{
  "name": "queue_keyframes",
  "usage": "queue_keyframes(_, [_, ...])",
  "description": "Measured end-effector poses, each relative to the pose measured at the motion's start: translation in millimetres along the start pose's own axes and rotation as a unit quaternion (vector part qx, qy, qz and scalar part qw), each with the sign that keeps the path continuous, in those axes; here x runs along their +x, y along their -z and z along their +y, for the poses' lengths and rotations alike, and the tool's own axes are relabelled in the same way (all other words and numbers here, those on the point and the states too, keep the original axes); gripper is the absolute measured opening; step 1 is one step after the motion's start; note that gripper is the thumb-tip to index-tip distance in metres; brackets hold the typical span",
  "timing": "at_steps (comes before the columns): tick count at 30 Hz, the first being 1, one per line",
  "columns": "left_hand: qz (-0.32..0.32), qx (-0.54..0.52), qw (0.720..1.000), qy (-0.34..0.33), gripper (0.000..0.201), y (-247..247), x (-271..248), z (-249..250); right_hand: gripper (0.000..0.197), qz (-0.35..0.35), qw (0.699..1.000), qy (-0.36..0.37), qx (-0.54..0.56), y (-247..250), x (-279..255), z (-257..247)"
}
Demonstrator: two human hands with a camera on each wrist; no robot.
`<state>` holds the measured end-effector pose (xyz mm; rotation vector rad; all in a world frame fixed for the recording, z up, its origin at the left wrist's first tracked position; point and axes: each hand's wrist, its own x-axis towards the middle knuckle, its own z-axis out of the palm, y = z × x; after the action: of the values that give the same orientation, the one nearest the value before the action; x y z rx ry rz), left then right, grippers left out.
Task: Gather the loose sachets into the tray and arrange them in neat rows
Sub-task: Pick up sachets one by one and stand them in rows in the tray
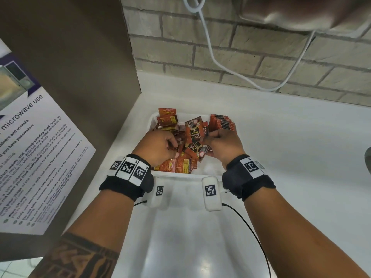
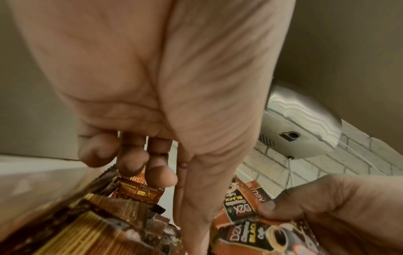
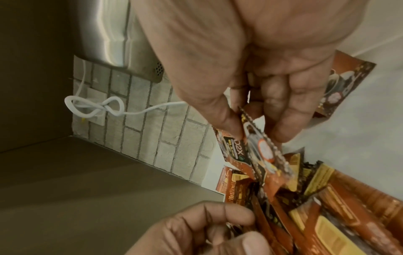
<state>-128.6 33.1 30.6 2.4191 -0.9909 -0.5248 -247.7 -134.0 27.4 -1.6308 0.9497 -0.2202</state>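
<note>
A white tray (image 1: 176, 175) on the counter holds a loose heap of orange and brown coffee sachets (image 1: 176, 165). At its back right, several sachets stand in a neat row (image 1: 221, 122). My left hand (image 1: 172, 149) is sunk into the left of the heap with its fingers curled and pinches a brown sachet (image 2: 139, 189). My right hand (image 1: 208, 141) pinches upright sachets (image 1: 193, 131) between thumb and fingers over the middle of the tray. The same pinch appears in the right wrist view on a sachet edge (image 3: 261, 148). The tray floor under the heap is hidden.
A brown panel with a microwave notice (image 1: 30, 157) stands close on the left. A brick wall (image 1: 251, 57) with a white cable (image 1: 212, 57) runs behind, and a metal wall unit (image 1: 301, 13) hangs overhead. White counter (image 1: 291, 147) extends to the right.
</note>
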Motion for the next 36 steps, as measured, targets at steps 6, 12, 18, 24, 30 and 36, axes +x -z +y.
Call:
queue_keyframes(6, [0.023,0.016,1.0,-0.012,0.012,0,1,6,0.008,0.006,0.998,0.013,0.055,16,-5,-11])
queue_keyframes(12, [0.098,-0.173,0.98,0.019,0.029,20,6,32,0.014,-0.102,0.993,0.015,0.055,44,-11,-16])
queue_keyframes(18, [-0.153,-0.465,0.871,0.033,0.032,13,7,68,0.013,-0.177,0.982,0.042,0.047,68,-17,-23])
queue_keyframes(24, [-0.126,-0.525,0.842,0.03,0.021,-13,3,88,0.015,-0.113,0.984,0.068,0.118,78,-14,-13])
queue_keyframes(30, [-0.098,-0.592,0.8,0.016,0.04,-32,-4,104,0.016,-0.074,0.984,0.091,0.135,76,-11,-2])
queue_keyframes(36, [-0.012,-0.573,0.818,0.049,0.041,-32,-3,99,0.039,-0.114,0.989,0.055,0.073,75,-18,5])
